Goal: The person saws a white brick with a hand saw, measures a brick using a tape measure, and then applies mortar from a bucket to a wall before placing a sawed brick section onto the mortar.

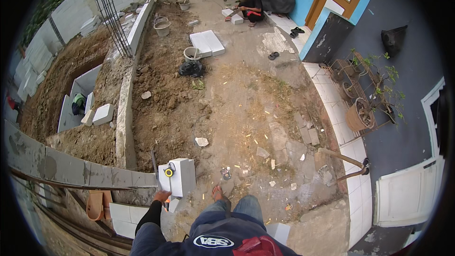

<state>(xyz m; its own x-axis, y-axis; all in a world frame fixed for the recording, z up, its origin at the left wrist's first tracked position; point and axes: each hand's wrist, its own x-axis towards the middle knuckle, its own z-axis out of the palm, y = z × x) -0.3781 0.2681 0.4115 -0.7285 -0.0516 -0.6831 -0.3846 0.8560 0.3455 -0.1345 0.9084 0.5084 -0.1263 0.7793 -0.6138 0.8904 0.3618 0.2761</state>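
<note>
In head view: left hand [162,196] at the near left edge of a boxy, smooth white block [184,183]; cannot tell whether fingers pinch anything. Right hand out of sight. Just beyond the fingers, over the block, 1 round yellow-and-black tape measure [169,171]: might slide if bumped. Could chip at sharp corners if tipped onto rough, gritty ground [237,132].

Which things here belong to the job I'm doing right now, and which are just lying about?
Seemingly part of the job:
- tape measure, yellow and black, seen over the block
- white block
- your left hand, near the tape's lower end

Seemingly just lying about:
- black plastic bag
- dark sandal
- terracotta plant pot, on the right
</note>
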